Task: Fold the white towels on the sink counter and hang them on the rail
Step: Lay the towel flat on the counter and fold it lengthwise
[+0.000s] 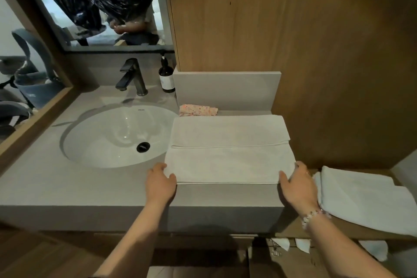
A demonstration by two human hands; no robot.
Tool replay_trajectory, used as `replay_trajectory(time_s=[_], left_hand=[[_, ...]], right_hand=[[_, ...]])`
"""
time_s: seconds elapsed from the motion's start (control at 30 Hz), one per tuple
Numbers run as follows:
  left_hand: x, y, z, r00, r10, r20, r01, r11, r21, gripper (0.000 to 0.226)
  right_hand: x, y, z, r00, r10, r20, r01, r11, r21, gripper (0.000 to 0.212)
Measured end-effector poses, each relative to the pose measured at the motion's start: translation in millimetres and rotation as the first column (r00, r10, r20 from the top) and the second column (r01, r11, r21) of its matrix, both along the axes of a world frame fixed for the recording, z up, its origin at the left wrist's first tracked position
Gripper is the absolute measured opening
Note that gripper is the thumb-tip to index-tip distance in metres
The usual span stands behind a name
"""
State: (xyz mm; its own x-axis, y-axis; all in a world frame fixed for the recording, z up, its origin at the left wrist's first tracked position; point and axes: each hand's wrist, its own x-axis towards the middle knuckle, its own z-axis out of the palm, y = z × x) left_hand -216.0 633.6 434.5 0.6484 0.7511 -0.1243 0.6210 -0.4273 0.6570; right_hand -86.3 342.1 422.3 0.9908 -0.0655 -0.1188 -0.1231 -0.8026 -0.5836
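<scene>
Towel [229, 156] lies between the hands; left hand [160, 179] pinches its near corner; right hand [298, 184] grasps the other.

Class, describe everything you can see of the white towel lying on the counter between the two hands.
The white towel looks like terry, folded into a flat rectangle with a hemmed edge running across its middle. It lies on the counter right of the sink. The left hand and right hand hold its near corners.
</scene>
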Motion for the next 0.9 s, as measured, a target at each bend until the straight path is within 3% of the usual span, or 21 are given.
replay_trajectory(time_s=[0.1, 0.2, 0.27, 0.37, 0.57, 0.77, 0.9], left_hand=[[2, -4, 5, 0.993, 0.037, 0.113, -0.017, 0.985, -0.17, 0.037], [3, -5, 14, 0.98, 0.082, 0.18, -0.003, 0.917, -0.398, 0.027], [1, -3, 18, 0.973, 0.103, 0.208, 0.022, 0.851, -0.524, 0.034], [3, 6, 21, 0.967, 0.114, 0.229, 0.041, 0.814, -0.579, 0.049], [19, 14, 37, 0.931, 0.064, 0.36, 0.127, 0.866, -0.483, 0.034], [38, 37, 37, 0.963, -0.05, 0.265, 0.072, 0.995, -0.075, 0.018], [53, 42, 43, 0.941, -0.093, 0.325, 0.12, 0.991, -0.063, 0.02]], right_hand=[[4, -1, 5, 0.997, -0.059, 0.044, 0.053, 0.989, 0.136, 0.06], [14, -5, 13, 1.0, -0.028, -0.001, 0.026, 0.926, 0.376, 0.037], [24, -9, 16, 0.998, -0.015, -0.065, 0.046, 0.866, 0.498, 0.026], [38, -17, 25, 0.984, 0.003, -0.177, 0.105, 0.799, 0.593, 0.023], [59, -17, 52, 0.982, 0.168, -0.085, -0.087, 0.802, 0.591, 0.029], [83, -9, 54, 0.972, 0.081, 0.22, -0.162, 0.912, 0.377, 0.019], [102, -6, 55, 0.956, 0.139, 0.259, -0.207, 0.944, 0.258, 0.024]])
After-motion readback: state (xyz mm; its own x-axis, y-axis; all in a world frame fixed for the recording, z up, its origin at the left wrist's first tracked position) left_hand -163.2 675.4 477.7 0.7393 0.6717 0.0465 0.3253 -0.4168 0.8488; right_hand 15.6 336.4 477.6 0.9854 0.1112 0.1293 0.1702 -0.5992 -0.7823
